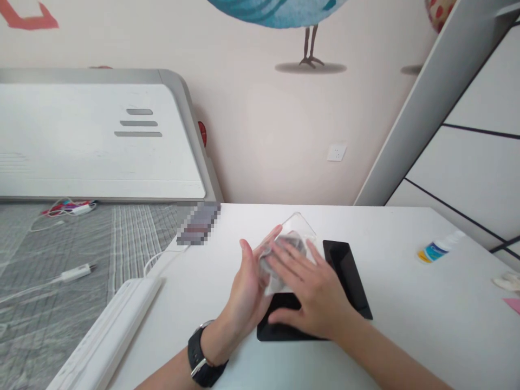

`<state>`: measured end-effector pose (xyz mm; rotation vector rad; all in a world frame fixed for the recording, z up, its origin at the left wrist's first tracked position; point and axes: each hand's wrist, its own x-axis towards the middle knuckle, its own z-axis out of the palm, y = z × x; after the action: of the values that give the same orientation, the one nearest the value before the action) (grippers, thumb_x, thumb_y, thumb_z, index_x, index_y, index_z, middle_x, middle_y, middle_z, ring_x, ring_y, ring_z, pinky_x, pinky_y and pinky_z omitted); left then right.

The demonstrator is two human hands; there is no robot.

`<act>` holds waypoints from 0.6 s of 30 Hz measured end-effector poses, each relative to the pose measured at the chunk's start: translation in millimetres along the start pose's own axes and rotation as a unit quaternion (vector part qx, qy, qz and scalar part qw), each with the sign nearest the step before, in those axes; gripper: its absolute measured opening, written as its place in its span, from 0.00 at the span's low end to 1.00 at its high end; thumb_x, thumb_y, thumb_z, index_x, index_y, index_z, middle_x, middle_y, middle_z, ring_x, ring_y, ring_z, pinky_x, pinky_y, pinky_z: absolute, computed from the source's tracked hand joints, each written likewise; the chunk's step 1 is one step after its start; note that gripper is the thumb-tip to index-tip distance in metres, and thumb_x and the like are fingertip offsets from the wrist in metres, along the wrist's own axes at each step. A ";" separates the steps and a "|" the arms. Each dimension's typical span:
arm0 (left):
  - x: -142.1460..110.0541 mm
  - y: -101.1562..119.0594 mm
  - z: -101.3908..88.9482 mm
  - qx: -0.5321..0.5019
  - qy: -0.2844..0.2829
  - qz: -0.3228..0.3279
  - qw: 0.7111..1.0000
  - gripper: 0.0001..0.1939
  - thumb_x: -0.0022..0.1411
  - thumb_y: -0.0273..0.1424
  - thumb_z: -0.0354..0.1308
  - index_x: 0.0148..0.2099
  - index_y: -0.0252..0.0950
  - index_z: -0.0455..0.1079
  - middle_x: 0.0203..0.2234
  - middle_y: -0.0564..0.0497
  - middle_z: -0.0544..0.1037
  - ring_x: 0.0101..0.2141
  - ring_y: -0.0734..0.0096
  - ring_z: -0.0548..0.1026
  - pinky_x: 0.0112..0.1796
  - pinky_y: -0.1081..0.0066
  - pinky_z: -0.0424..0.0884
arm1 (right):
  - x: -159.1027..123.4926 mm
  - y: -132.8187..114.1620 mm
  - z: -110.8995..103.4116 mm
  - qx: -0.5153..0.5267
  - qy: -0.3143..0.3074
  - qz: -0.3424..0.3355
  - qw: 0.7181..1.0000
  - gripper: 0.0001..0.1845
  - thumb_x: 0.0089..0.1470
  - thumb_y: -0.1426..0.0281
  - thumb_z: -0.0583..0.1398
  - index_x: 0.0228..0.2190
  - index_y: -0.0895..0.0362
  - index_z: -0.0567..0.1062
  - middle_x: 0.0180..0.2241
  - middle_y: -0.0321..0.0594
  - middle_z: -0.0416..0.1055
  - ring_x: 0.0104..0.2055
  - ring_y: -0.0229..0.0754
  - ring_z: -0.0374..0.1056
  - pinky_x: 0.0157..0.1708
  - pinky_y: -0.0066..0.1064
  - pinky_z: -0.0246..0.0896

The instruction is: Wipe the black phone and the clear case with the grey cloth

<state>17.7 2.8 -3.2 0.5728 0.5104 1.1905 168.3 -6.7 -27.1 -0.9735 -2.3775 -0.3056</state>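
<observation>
A clear plastic case (298, 221), like a phone case, rests tilted in my left hand (246, 295), with the thumb raised along its side. A thin greyish-white cloth (268, 269) lies bunched on the case. Over it, my right hand (320, 292) presses the cloth against the case with its fingers fairly flat and its thumb apart. Below the hands, on the white table (182, 303), is a glossy black flat device (296, 331). To the right lies another black slab (345, 262); my right hand hides whether the two join.
A small white bottle with a blue and yellow label (436, 252) lies tipped at the right. A white power strip (125, 314) runs along the left table edge, near a blurred-out phone-shaped object (199, 223). A bed with a grey cover (134, 233) adjoins the left side.
</observation>
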 end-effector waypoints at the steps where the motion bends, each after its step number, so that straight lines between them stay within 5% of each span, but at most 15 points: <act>1: 0.3 0.1 0.1 -0.005 -0.012 0.004 1.000 0.38 0.71 0.57 0.41 0.67 0.35 0.65 0.62 0.38 0.72 0.63 0.52 0.68 0.66 0.55 0.54 | 0.1 2.6 -0.2 -0.015 0.003 0.036 0.999 0.46 0.64 0.40 0.44 0.67 0.61 0.59 0.69 0.46 0.56 0.71 0.51 0.53 0.73 0.52 0.29; 4: 0.5 0.6 0.5 -0.002 -0.022 0.007 1.000 0.38 0.71 0.58 0.41 0.67 0.36 0.66 0.63 0.39 0.70 0.64 0.51 0.67 0.66 0.55 0.56 | -2.1 3.8 -0.6 -0.026 0.027 0.086 0.996 0.53 0.61 0.36 0.44 0.68 0.66 0.57 0.69 0.50 0.54 0.72 0.57 0.50 0.72 0.53 0.33; 8: -0.4 3.0 0.3 0.004 0.010 0.015 1.000 0.36 0.70 0.57 0.44 0.67 0.38 0.66 0.62 0.41 0.72 0.63 0.53 0.68 0.65 0.57 0.59 | -4.1 -3.9 0.6 -0.008 -0.011 -0.019 1.000 0.52 0.60 0.35 0.45 0.68 0.61 0.57 0.72 0.40 0.47 0.74 0.55 0.44 0.72 0.49 0.36; 13: -0.5 3.2 -0.6 0.023 -0.022 0.006 0.999 0.39 0.69 0.59 0.43 0.67 0.36 0.66 0.63 0.39 0.71 0.63 0.50 0.68 0.64 0.56 0.61 | -4.7 -3.4 4.9 -0.037 0.023 0.086 0.995 0.50 0.62 0.38 0.47 0.68 0.65 0.57 0.70 0.49 0.51 0.73 0.58 0.45 0.71 0.56 0.36; 18: 0.6 3.7 -3.2 0.024 -0.009 -0.018 0.999 0.39 0.69 0.59 0.44 0.65 0.35 0.69 0.60 0.38 0.74 0.62 0.52 0.70 0.64 0.58 0.61 | -2.9 3.9 5.7 -0.013 -0.002 -0.042 0.999 0.43 0.65 0.41 0.48 0.66 0.59 0.61 0.70 0.40 0.52 0.73 0.48 0.46 0.73 0.48 0.34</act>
<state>13.3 4.9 -3.2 0.6136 0.5332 1.1398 170.4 -3.3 -33.4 -0.8883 -2.4271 -0.3665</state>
